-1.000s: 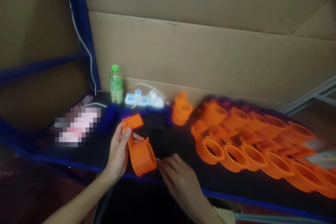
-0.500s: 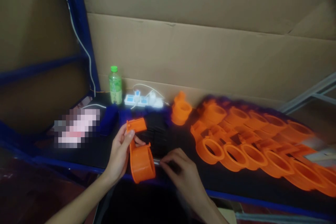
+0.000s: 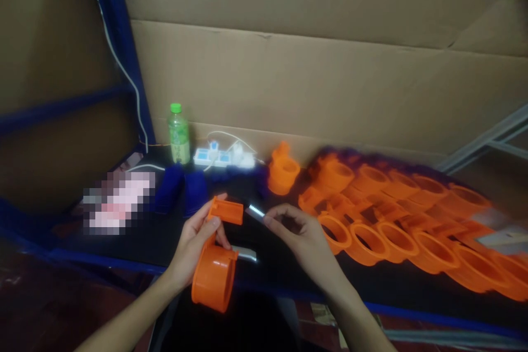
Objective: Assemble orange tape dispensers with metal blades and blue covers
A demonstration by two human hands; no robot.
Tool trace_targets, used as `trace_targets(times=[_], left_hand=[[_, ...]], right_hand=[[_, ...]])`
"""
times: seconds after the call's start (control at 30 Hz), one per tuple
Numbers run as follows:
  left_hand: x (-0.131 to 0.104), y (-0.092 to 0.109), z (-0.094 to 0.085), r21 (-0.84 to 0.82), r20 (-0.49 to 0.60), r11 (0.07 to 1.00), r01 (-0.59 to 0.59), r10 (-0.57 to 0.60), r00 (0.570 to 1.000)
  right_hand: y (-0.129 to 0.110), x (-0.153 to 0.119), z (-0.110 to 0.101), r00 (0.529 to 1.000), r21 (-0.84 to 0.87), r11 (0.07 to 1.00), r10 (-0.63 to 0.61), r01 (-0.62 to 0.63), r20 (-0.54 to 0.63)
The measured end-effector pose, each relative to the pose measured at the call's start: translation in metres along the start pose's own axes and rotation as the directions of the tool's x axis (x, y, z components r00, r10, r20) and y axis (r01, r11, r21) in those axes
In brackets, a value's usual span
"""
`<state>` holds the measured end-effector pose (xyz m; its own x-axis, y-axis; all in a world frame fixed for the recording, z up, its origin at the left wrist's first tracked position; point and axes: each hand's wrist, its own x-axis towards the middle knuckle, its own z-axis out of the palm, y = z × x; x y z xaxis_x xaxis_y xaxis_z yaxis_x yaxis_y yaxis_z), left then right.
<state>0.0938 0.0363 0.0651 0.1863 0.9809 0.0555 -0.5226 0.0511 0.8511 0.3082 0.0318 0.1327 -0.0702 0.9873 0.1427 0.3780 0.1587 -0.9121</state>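
Note:
My left hand point(image 3: 193, 242) grips an orange plastic part point(image 3: 213, 278), which has a wide ring at the bottom and a small rectangular box at the top. A flat metal strip point(image 3: 246, 254) sticks out to the right from beside the ring; where it is held is hidden. To the right, my right hand point(image 3: 299, 234) pinches a small metal piece with a toothed edge point(image 3: 256, 212) between thumb and index finger. That piece is apart from the orange part, to the right of its box.
Rows of orange parts point(image 3: 398, 242) cover the right side of the black table, with a single one point(image 3: 284, 170) behind. A green-capped bottle point(image 3: 179, 135), a white power strip point(image 3: 212, 157) and blue objects point(image 3: 170, 187) stand farther back.
My right hand has moved up, and the toothed metal piece now shows in its fingers. The orange part's ring has swung down and left. The metal strip beside it shows more clearly.

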Motion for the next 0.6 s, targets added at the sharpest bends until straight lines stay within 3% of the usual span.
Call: trace_targets(times=[0.33, 0.6], left_hand=[[-0.002, -0.002, -0.003, 0.121, 0.070, 0.991, -0.054, 0.045, 0.996], [-0.003, -0.001, -0.005, 0.214, 0.112, 0.976, -0.036, 0.012, 0.994]], right_hand=[[-0.009, -0.004, -0.003, 1.000, 0.023, 1.000, 0.019, -0.019, 0.023], [-0.019, -0.003, -0.012, 0.995, -0.129, 0.989, -0.058, 0.068, 0.079]])
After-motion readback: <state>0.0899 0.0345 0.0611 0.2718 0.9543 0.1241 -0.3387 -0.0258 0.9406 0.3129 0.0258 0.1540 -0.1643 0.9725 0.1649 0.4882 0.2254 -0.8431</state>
